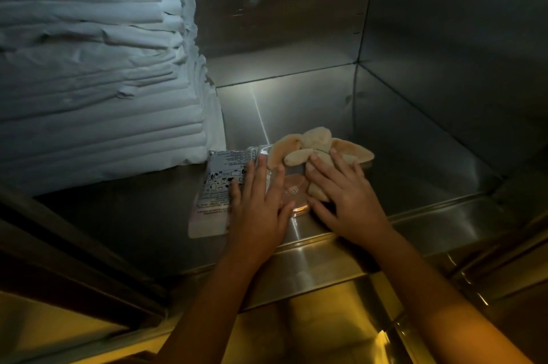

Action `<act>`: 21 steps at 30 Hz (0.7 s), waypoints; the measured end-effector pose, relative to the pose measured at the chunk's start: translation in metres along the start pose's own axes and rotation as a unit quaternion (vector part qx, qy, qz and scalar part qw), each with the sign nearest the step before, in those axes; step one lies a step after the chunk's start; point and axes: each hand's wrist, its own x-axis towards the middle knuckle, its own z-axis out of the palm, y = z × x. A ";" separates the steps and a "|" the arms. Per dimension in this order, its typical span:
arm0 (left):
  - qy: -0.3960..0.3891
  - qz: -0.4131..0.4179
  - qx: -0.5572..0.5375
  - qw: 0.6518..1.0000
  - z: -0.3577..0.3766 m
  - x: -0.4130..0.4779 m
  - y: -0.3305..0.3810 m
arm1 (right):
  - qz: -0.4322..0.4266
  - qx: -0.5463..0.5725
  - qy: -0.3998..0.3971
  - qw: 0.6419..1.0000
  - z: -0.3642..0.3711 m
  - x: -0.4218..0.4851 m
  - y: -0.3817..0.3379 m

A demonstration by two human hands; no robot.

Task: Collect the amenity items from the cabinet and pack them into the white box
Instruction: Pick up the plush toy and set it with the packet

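Stack of white linens (95,73) on the left, cut off by the frame. Just beside it lies a printed packet (219,182) – left hand (258,200) flat on it, fingers straight, hiding its right edge. Pinkish clear packet (293,191) between the hands, logo unreadable. Right hand (344,194) spread over beige pads (317,144) – can't tell what they are. Bare steel shelf (430,156) to the right.

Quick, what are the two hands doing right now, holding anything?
Left hand: open, fingers flat on the white printed foil packet.
Right hand: open, fingers resting on the beige oval pieces.
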 end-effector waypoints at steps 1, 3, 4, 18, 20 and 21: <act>0.003 0.002 -0.007 1.000 -0.001 0.001 0.001 | 0.002 -0.008 -0.010 1.000 0.000 -0.001 -0.001; 0.010 0.014 -0.020 1.000 -0.005 0.001 0.003 | 0.007 -0.012 -0.021 1.000 0.000 -0.002 -0.005; 0.014 0.023 -0.024 0.999 -0.006 0.002 0.004 | 0.010 -0.011 -0.022 1.000 -0.001 -0.002 -0.006; 0.048 0.195 -0.084 0.976 -0.018 0.012 0.070 | 0.161 -0.107 0.070 0.979 -0.052 -0.051 -0.011; 0.041 0.234 -0.100 0.966 -0.012 0.012 0.084 | 0.198 -0.137 0.082 0.967 -0.061 -0.066 -0.011; 0.038 0.252 -0.112 0.960 -0.009 0.012 0.091 | 0.218 -0.152 0.083 0.961 -0.066 -0.073 -0.012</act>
